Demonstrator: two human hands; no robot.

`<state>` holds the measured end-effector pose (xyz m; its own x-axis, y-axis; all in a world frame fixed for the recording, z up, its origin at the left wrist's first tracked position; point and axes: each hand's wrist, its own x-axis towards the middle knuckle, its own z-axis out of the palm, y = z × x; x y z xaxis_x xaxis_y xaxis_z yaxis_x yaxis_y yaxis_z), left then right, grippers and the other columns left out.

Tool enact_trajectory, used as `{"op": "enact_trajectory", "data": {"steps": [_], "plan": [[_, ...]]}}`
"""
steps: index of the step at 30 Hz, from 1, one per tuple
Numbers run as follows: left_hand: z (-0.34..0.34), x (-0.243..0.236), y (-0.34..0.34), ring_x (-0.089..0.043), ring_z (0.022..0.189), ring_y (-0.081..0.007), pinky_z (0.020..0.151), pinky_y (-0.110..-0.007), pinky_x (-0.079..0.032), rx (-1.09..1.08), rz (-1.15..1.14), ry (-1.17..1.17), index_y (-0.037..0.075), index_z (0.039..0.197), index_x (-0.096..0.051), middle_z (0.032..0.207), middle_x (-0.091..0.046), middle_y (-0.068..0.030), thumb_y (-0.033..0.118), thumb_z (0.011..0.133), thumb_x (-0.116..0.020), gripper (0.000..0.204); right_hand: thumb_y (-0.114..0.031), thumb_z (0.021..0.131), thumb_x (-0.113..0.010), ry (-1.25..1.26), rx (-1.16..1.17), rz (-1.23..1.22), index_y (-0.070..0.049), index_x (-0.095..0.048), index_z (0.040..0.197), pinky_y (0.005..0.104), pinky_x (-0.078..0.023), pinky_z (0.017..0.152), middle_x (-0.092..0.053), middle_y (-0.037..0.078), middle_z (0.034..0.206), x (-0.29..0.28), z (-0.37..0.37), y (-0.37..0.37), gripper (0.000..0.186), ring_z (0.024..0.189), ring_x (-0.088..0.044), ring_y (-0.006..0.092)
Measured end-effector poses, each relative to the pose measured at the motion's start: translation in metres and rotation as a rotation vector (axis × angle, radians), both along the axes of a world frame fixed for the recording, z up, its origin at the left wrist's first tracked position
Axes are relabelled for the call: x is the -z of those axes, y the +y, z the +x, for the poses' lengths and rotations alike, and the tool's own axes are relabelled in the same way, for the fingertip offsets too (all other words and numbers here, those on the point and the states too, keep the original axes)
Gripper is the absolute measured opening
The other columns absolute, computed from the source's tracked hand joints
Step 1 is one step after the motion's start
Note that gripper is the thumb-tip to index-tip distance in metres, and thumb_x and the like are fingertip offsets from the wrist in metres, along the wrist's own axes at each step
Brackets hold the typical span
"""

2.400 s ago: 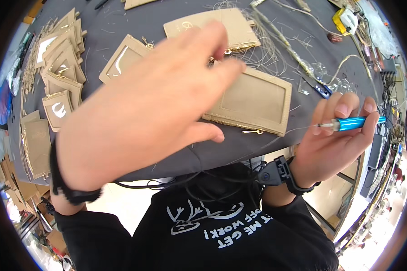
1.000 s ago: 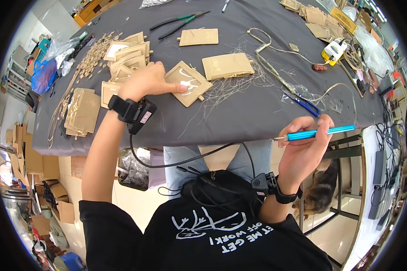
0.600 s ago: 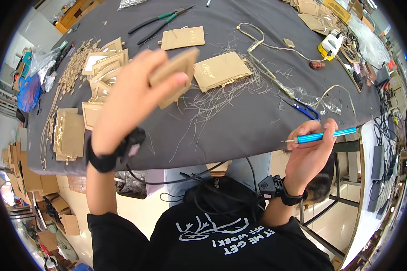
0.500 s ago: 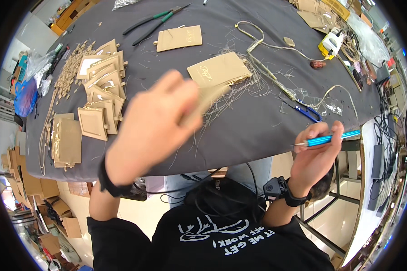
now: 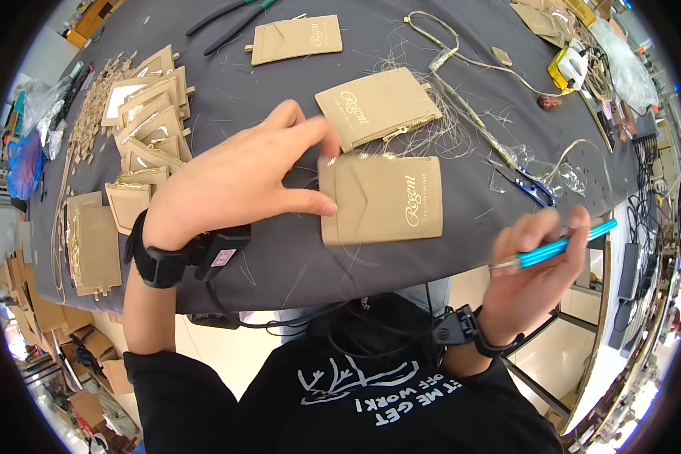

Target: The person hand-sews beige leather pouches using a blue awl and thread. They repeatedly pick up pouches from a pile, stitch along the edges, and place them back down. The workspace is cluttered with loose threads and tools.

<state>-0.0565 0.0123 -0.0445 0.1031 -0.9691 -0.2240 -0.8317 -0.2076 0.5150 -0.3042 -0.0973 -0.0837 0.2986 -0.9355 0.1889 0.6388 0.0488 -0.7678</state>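
A tan card holder (image 5: 382,200) with a zip and gold lettering lies on the cloth in front of me. At its left edge is my left hand (image 5: 261,163), thumb and fingers apart; the thumb tip meets the edge, and the index fingertip is blurred near the upper corner. In my right hand (image 5: 541,257), raised at the table's front right, is a shiny blue pen-like tool (image 5: 564,244) with a thin pointed metal tip. Another tan card holder (image 5: 378,110) sits just beyond the first, with its zip along the near side and loose threads around it.
One more card holder (image 5: 296,39) and green-handled pliers (image 5: 238,29) lie farther back. Stacked card holders (image 5: 155,125), a tan pile (image 5: 98,242) and small scraps (image 5: 102,106) are at the left. Blue scissors (image 5: 536,189) and a beige cord (image 5: 461,102) lie right.
My left hand has brought a card holder down onto the cloth before me, and its fingers have spread. My right hand still holds the blue tool. The view has shifted slightly.
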Motion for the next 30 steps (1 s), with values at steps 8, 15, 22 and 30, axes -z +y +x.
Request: {"op": "enact_trajectory", "data": {"steps": [8, 15, 22, 30], "plan": [[-0.005, 0.017, 0.006, -0.049, 0.075, -0.0165, 0.067, -0.028, -0.044, 0.105, -0.151, 0.205, 0.006, 0.098, -0.062, 0.098, -0.045, -0.0047, 0.019, 0.071, -0.081, 0.035, -0.041, 0.104, -0.027, 0.255, -0.208, -0.219, -0.014, -0.032, 0.111, 0.0291, -0.044, 0.040, -0.054, 0.016, 0.069, 0.002, 0.042, 0.027, 0.028, 0.045, -0.049, 0.0192], [0.008, 0.021, 0.017, -0.046, 0.065, -0.0142, 0.058, -0.027, -0.040, 0.060, -0.147, 0.228, 0.006, 0.096, -0.067, 0.082, -0.047, -0.0036, 0.009, 0.076, -0.075, 0.022, -0.044, 0.103, -0.030, 0.346, -0.227, -0.186, -0.014, -0.031, 0.114, 0.0323, -0.053, 0.055, -0.058, 0.022, 0.083, 0.015, 0.065, 0.037, 0.032, 0.060, -0.059, 0.0230], [0.011, 0.023, 0.015, -0.045, 0.059, -0.0113, 0.052, -0.025, -0.035, 0.050, -0.213, 0.203, 0.003, 0.084, -0.065, 0.068, -0.046, -0.0020, 0.001, 0.076, -0.066, 0.008, -0.042, 0.104, -0.028, 0.445, -0.238, -0.341, -0.011, -0.031, 0.112, 0.0349, -0.057, 0.060, -0.059, 0.026, 0.088, 0.024, 0.064, 0.030, 0.032, 0.063, -0.061, 0.0244], [0.020, 0.024, 0.019, -0.043, 0.059, -0.0083, 0.053, -0.024, -0.033, 0.103, -0.078, 0.298, 0.002, 0.079, -0.063, 0.071, -0.050, -0.0006, -0.001, 0.072, -0.060, 0.008, -0.041, 0.104, -0.028, 0.532, -0.248, -0.459, -0.010, -0.030, 0.110, 0.0362, -0.059, 0.063, -0.059, 0.029, 0.093, 0.025, 0.066, 0.031, 0.032, 0.069, -0.064, 0.0279]]}}
